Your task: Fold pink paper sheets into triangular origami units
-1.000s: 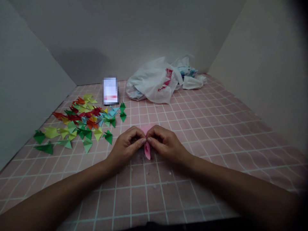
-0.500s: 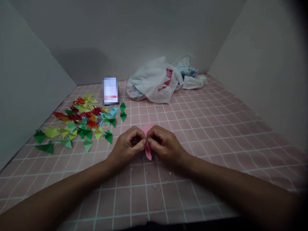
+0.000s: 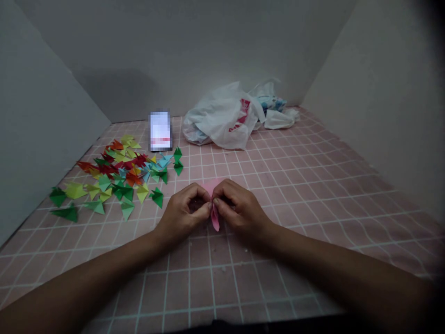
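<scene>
My left hand [image 3: 183,212] and my right hand [image 3: 237,208] meet at the middle of the pink gridded table [image 3: 313,185]. Both pinch one small pink folded paper [image 3: 214,221] between thumb and fingertips. The paper's lower tip points toward me and its upper edge shows above my knuckles. Both wrists rest on the table top.
A scatter of several folded paper pieces [image 3: 118,178], green, yellow, red and light blue, lies to the left. A lit phone [image 3: 160,131] stands at the back. Crumpled white plastic bags [image 3: 229,116] lie at the back right. Grey walls close in left, right and behind.
My fingers shift slightly on the pink paper, and its lower tip sits a little further right. Everything else is still.
</scene>
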`<state>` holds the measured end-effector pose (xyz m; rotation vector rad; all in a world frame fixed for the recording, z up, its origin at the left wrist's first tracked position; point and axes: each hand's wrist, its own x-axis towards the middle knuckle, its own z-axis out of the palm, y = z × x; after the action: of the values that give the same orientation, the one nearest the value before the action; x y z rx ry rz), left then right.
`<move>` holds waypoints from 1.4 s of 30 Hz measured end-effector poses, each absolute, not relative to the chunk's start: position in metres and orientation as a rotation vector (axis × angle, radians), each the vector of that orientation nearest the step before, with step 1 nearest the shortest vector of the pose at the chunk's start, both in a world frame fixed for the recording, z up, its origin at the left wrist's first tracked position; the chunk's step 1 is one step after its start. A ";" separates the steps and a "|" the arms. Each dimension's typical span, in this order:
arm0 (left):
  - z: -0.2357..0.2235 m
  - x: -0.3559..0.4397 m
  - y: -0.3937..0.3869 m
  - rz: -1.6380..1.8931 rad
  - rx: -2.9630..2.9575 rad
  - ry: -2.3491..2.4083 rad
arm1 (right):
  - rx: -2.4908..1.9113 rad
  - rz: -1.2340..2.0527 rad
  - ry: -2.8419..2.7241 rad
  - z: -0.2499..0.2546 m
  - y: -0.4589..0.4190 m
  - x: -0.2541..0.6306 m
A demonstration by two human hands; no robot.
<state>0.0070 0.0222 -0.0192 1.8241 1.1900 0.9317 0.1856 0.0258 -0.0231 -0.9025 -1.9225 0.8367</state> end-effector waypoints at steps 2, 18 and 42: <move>-0.021 0.007 0.022 0.930 1.789 1.206 | -0.895 0.837 -1.918 -0.023 0.026 0.186; -0.022 0.005 0.022 1.032 2.001 1.120 | -0.868 0.824 -1.951 -0.028 0.029 0.185; -0.027 0.007 0.017 1.233 1.819 1.246 | -1.037 1.225 -1.463 -0.032 0.030 0.183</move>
<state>0.0066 0.0169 -0.0272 1.8185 1.2456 1.2325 0.1827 0.0305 -0.0315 -1.0367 -1.4633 1.2255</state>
